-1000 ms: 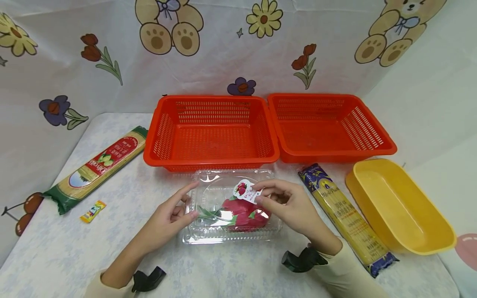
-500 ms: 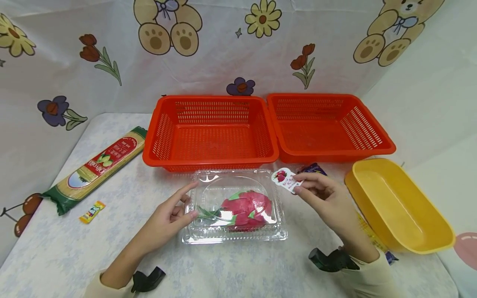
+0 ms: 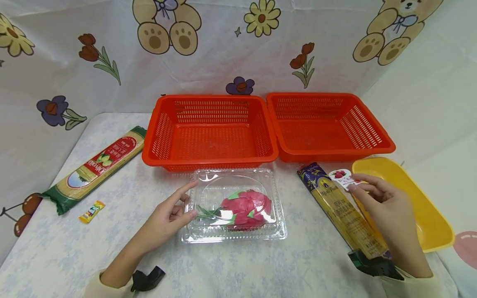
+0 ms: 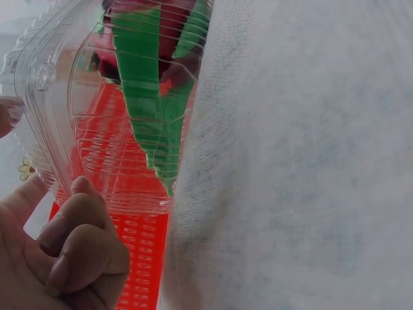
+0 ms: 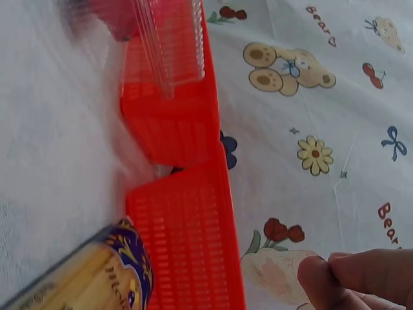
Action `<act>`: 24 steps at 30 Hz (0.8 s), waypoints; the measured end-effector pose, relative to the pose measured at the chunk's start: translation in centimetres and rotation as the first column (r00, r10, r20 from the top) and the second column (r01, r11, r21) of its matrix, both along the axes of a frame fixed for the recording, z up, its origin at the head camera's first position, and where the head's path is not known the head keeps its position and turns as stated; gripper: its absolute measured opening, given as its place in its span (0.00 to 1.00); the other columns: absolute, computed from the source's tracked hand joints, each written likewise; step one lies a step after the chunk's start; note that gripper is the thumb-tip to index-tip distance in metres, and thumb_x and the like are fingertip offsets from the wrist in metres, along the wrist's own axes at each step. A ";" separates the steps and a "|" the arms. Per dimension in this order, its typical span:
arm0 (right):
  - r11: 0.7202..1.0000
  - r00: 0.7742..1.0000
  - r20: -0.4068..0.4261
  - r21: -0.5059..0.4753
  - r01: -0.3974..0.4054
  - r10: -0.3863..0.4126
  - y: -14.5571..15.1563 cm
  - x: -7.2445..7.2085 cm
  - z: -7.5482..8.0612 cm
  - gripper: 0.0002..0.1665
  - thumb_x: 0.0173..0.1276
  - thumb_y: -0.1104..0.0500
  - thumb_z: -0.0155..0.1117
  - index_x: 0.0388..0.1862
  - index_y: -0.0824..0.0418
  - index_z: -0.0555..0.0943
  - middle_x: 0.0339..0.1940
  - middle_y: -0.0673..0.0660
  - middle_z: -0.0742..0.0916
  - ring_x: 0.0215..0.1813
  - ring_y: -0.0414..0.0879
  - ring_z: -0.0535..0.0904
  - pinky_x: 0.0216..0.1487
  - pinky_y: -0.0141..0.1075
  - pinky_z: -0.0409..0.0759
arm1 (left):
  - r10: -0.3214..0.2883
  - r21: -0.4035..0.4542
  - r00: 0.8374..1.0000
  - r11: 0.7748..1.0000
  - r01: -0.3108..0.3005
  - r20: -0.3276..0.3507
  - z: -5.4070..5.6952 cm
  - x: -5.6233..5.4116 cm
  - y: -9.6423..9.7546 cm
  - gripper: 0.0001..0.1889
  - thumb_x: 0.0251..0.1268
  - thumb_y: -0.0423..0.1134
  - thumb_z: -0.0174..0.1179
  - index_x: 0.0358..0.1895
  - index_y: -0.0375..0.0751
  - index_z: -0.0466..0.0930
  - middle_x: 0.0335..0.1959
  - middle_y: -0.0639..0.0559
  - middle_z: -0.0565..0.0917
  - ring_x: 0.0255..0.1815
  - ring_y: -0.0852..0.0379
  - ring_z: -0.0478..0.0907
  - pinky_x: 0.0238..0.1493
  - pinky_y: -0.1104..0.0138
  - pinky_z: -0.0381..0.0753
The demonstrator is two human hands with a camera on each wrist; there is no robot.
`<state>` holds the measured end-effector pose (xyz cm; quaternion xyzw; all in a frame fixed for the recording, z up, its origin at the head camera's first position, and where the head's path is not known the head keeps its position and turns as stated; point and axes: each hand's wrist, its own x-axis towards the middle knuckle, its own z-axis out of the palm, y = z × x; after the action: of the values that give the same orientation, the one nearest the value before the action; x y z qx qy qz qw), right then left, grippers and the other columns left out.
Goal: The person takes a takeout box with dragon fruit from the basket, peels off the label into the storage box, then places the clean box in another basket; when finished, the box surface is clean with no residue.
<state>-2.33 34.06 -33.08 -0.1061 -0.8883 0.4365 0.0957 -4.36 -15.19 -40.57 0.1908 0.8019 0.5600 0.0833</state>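
Note:
My left hand [image 3: 165, 219] stays at the left edge of a clear plastic clamshell box [image 3: 220, 186], thumb and index finger spread along its rim. In the left wrist view its other fingers [image 4: 84, 213] bend in beside the ridged wall. Inside the closed box lies a pink dragon fruit [image 3: 249, 207] with green leaf tips. My right hand [image 3: 391, 207] pinches a small white label [image 3: 340, 174] printed with dragon fruit, over the spaghetti pack and the yellow basin's rim. The right wrist view shows the label's pale back beyond the thumb and finger [image 5: 361, 271].
Two red baskets [image 3: 208, 161] [image 3: 335, 157] stand side by side at the back. A yellow basin [image 3: 428, 223] is at the right, beside a blue-ended spaghetti pack [image 3: 335, 207]. Another pasta pack [image 3: 100, 165] lies at the left, near a small yellow sachet [image 3: 91, 211].
My right hand has carried the label from above the box lid rightwards to the yellow basin's side. The left hand and the box have stayed in place.

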 end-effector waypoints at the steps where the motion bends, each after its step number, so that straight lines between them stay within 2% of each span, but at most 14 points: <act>1: 1.000 1.000 0.010 -0.019 0.016 -0.016 0.6 0.1 0.0 0.23 0.72 0.50 0.70 0.62 0.55 0.83 0.34 0.44 0.90 0.36 0.38 0.78 0.27 0.25 0.73 | 0.001 0.000 1.000 1.000 -0.001 0.001 0.0 0.0 0.0 0.37 0.71 0.40 0.66 0.78 0.66 0.61 0.49 0.42 0.73 0.19 0.67 0.58 0.20 0.69 0.66; 3: 0.993 0.999 -0.001 -0.112 0.044 -0.045 2.0 0.2 -0.1 0.20 0.71 0.53 0.71 0.60 0.55 0.84 0.33 0.44 0.90 0.34 0.38 0.77 0.27 0.25 0.72 | 0.002 -0.002 1.000 1.000 -0.002 0.005 0.0 0.0 0.0 0.37 0.71 0.40 0.66 0.78 0.67 0.61 0.49 0.42 0.72 0.19 0.67 0.58 0.19 0.69 0.66; 6: 0.981 0.994 -0.038 -0.170 0.098 -0.106 4.0 0.3 -0.3 0.18 0.70 0.58 0.71 0.58 0.55 0.85 0.32 0.42 0.90 0.31 0.36 0.79 0.27 0.23 0.74 | 0.001 0.001 1.000 1.000 -0.001 0.008 -0.1 0.0 0.0 0.37 0.71 0.40 0.66 0.78 0.67 0.61 0.50 0.42 0.72 0.19 0.67 0.58 0.19 0.69 0.65; 8: 0.975 0.985 -0.049 -0.163 0.153 -0.163 5.4 0.4 -0.5 0.17 0.70 0.58 0.71 0.57 0.54 0.85 0.30 0.39 0.89 0.29 0.35 0.80 0.26 0.23 0.74 | 0.000 0.003 1.000 1.000 0.000 0.007 -0.2 0.0 0.0 0.37 0.71 0.40 0.66 0.78 0.67 0.61 0.50 0.42 0.72 0.19 0.67 0.58 0.18 0.69 0.64; 10: 0.970 0.975 -0.028 -0.109 0.217 -0.221 6.7 0.6 -0.8 0.17 0.70 0.55 0.71 0.57 0.52 0.84 0.30 0.35 0.88 0.29 0.33 0.80 0.26 0.23 0.74 | 0.001 0.005 1.000 1.000 -0.001 0.008 -0.2 0.0 0.0 0.37 0.71 0.40 0.66 0.78 0.67 0.61 0.50 0.42 0.72 0.18 0.68 0.58 0.17 0.69 0.64; 14: 0.954 0.952 0.089 -0.042 0.296 -0.291 9.1 0.6 -1.6 0.17 0.70 0.48 0.71 0.56 0.47 0.82 0.28 0.30 0.86 0.32 0.32 0.77 0.27 0.24 0.73 | 0.002 0.004 1.000 1.000 -0.002 0.009 -0.1 0.1 0.0 0.37 0.71 0.40 0.66 0.78 0.66 0.61 0.51 0.42 0.72 0.18 0.68 0.58 0.17 0.69 0.63; 18: 0.955 0.931 0.212 0.077 0.286 -0.296 10.6 0.4 -2.6 0.31 0.72 0.41 0.66 0.66 0.58 0.78 0.25 0.26 0.83 0.34 0.34 0.76 0.29 0.23 0.76 | 0.000 0.002 1.000 1.000 0.000 0.006 0.0 0.1 0.1 0.37 0.71 0.39 0.66 0.78 0.66 0.61 0.51 0.41 0.72 0.18 0.68 0.58 0.17 0.69 0.63; 20: 0.957 0.932 0.234 0.155 0.245 -0.276 11.2 0.2 -3.0 0.38 0.73 0.39 0.63 0.69 0.65 0.75 0.26 0.28 0.83 0.32 0.35 0.76 0.28 0.24 0.77 | 0.003 -0.002 1.000 1.000 -0.003 0.009 0.0 0.0 0.1 0.37 0.71 0.40 0.66 0.78 0.66 0.61 0.51 0.41 0.72 0.18 0.68 0.58 0.17 0.69 0.64; 21: 0.953 0.932 0.241 0.203 0.223 -0.269 11.3 0.2 -3.2 0.40 0.74 0.38 0.61 0.70 0.67 0.73 0.26 0.30 0.84 0.31 0.36 0.76 0.28 0.25 0.77 | 0.004 -0.003 1.000 1.000 -0.004 0.010 0.0 0.0 0.1 0.37 0.71 0.40 0.66 0.78 0.66 0.61 0.51 0.41 0.72 0.18 0.68 0.58 0.17 0.69 0.64; 24: 0.936 0.941 0.244 0.318 0.149 -0.233 11.9 0.1 -3.8 0.39 0.76 0.38 0.59 0.67 0.70 0.75 0.30 0.49 0.90 0.28 0.37 0.76 0.25 0.30 0.75 | 0.003 -0.002 1.000 1.000 -0.003 0.010 0.0 0.0 0.1 0.37 0.71 0.39 0.66 0.78 0.66 0.61 0.51 0.41 0.72 0.18 0.68 0.58 0.17 0.70 0.64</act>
<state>-2.27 45.97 -36.87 -0.2374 -0.9333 0.2681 0.0271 -4.36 -15.08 -40.59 0.1866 0.8022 0.5604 0.0867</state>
